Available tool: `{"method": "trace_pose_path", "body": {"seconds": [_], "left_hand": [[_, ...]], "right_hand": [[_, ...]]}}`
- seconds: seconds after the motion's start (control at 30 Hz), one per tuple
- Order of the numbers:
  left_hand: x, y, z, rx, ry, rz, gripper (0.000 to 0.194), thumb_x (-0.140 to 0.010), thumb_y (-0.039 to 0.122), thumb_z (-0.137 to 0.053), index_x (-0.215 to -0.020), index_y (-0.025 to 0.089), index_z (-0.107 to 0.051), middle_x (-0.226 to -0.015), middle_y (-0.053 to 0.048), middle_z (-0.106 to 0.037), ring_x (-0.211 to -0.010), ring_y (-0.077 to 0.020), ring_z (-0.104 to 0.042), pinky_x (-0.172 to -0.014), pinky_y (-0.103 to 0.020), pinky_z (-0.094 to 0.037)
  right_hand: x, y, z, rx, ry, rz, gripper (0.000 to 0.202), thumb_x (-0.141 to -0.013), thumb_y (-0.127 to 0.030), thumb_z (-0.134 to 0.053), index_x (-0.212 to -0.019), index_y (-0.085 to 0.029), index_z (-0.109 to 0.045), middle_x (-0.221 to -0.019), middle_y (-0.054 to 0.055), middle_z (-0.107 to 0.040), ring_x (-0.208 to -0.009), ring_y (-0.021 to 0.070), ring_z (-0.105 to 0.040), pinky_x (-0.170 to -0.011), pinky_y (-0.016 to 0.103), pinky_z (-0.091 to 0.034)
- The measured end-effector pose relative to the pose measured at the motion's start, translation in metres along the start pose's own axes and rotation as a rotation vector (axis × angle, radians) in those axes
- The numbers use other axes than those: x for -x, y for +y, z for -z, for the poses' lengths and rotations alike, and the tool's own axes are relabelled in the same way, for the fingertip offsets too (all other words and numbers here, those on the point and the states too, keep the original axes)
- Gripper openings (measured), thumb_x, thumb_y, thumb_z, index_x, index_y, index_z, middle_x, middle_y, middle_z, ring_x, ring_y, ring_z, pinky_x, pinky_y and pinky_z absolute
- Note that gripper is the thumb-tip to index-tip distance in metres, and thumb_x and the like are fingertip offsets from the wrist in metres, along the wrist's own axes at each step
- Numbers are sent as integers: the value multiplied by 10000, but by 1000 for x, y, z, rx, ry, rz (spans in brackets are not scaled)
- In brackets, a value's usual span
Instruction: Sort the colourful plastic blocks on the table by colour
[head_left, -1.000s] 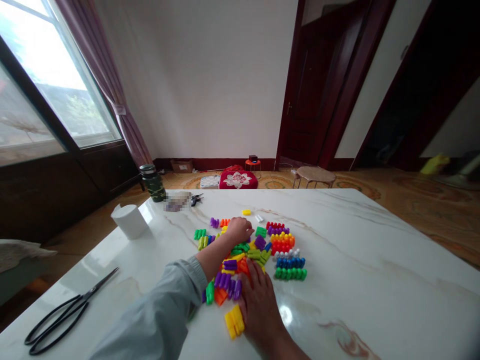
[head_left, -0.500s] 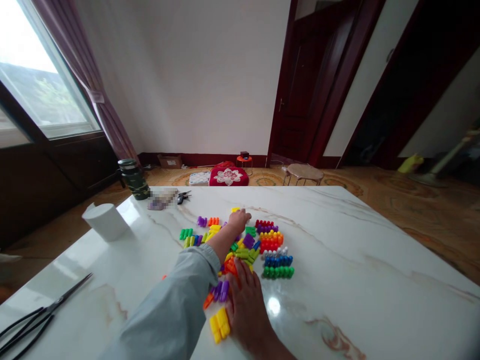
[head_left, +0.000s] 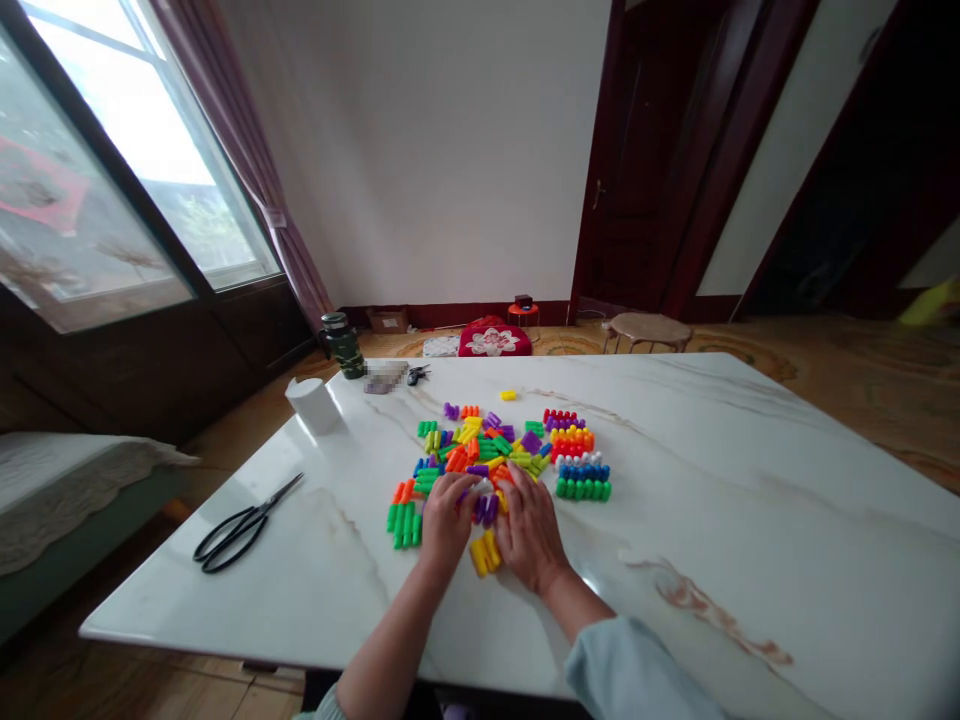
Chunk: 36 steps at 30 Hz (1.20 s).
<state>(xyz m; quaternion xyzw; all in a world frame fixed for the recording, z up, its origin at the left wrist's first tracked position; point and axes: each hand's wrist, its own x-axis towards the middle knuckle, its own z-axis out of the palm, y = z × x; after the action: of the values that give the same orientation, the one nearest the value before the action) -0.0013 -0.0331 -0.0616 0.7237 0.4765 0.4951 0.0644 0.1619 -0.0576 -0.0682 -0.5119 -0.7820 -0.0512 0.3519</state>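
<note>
My left hand (head_left: 446,522) is closed at the near side of a pile of coloured plastic building blocks (head_left: 495,447), its fingertips pinched around a small whitish block (head_left: 482,487) that is partly hidden. Just to the right, my right hand (head_left: 531,527) lies with fingers stretched over the pile's near edge, touching orange blocks (head_left: 501,474). Between the hands are purple blocks (head_left: 487,510), and a yellow block pair (head_left: 485,553) lies nearer me. Green joined blocks (head_left: 405,525) sit left of my left hand. Colour-sorted rows of blocks (head_left: 583,489) stand on the right.
On the white marbled table (head_left: 720,480) lie black-handled scissors (head_left: 244,530) at the left. A paper roll (head_left: 313,405), a camouflage flask (head_left: 343,347) and small pliers (head_left: 417,375) stand or lie toward the far left. A lone yellow block (head_left: 508,395) lies beyond the pile.
My left hand has drawn back from the far side of the pile to its near edge, beside my right hand. The camera view has shifted, showing more of the table's left side.
</note>
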Motion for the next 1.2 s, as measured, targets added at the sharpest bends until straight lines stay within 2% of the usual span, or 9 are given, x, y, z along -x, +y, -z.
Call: {"method": "trace_pose_path", "body": {"seconds": [0.17,0.47,0.6,0.77,0.9,0.97,1.03,1.1,1.2], "left_hand": [[3,3,-6,60,-76,-57,181,-917,199,-536,-974,220,-707,-936,-52,-692,-907,-193,-635,-839,-335,-533],[3,18,0,175,-166,-215,197,-937,211,-516,-1003,211,-701,-940,-76,-697,-911,-193,-629,-837,-344,-542],[4,16,-2,126,-184,-208,215,-936,203,-501,-1045,216,-687,-984,-78,-691,-936,-191,-639,-855,-337,-541],[3,7,-8,-48,-106,-93,244,-899,224,-552,-1121,216,-654,-1081,-85,-667,-1010,-218,-632,-889,-362,-538],[0,7,-10,-109,-186,-133,207,-929,230,-498,-928,232,-706,-995,-65,-678,-944,-209,-642,-837,-345,-545],[-1,9,-10,-120,-188,-144,245,-945,240,-470,-901,239,-711,-982,-63,-678,-932,-206,-644,-828,-344,-546],[-2,10,-10,-126,-184,-147,257,-949,241,-460,-907,243,-713,-979,-63,-679,-920,-204,-645,-820,-342,-548],[-2,10,-10,-130,-186,-147,259,-945,236,-461,-897,240,-715,-969,-64,-682,-905,-204,-646,-808,-339,-550],[-2,9,-11,-135,-189,-143,256,-940,236,-466,-891,237,-717,-965,-66,-685,-899,-207,-646,-808,-340,-547]], "right_hand": [[1,4,-2,-30,85,76,341,-955,-281,-420,-1245,-145,-538,-1175,136,-621,-1101,248,-555,-974,442,-459],[1,5,0,-120,142,49,261,-960,-232,-421,-1105,-185,-634,-990,77,-653,-978,204,-591,-925,393,-513],[2,6,4,-197,192,13,275,-966,-237,-415,-1100,-190,-650,-979,83,-654,-960,198,-605,-904,389,-527],[5,7,9,-376,253,-100,249,-958,-218,-424,-1109,-190,-620,-1045,98,-633,-1004,189,-611,-897,368,-532],[13,8,20,-523,294,-314,158,-913,-303,-515,-1000,-197,-593,-923,59,-650,-851,173,-636,-748,305,-556],[16,19,30,-558,306,-458,237,-890,-365,-536,-1042,-194,-596,-941,69,-671,-841,182,-645,-684,281,-547],[17,42,44,-531,333,-575,365,-864,-425,-545,-1137,-189,-600,-1034,95,-686,-896,205,-651,-674,281,-534],[13,74,58,-432,372,-648,443,-829,-476,-556,-1155,-185,-628,-1085,109,-689,-912,223,-647,-693,296,-516],[-4,129,75,-338,379,-682,453,-793,-511,-550,-1053,-159,-669,-965,117,-712,-840,226,-643,-704,313,-501]]}}
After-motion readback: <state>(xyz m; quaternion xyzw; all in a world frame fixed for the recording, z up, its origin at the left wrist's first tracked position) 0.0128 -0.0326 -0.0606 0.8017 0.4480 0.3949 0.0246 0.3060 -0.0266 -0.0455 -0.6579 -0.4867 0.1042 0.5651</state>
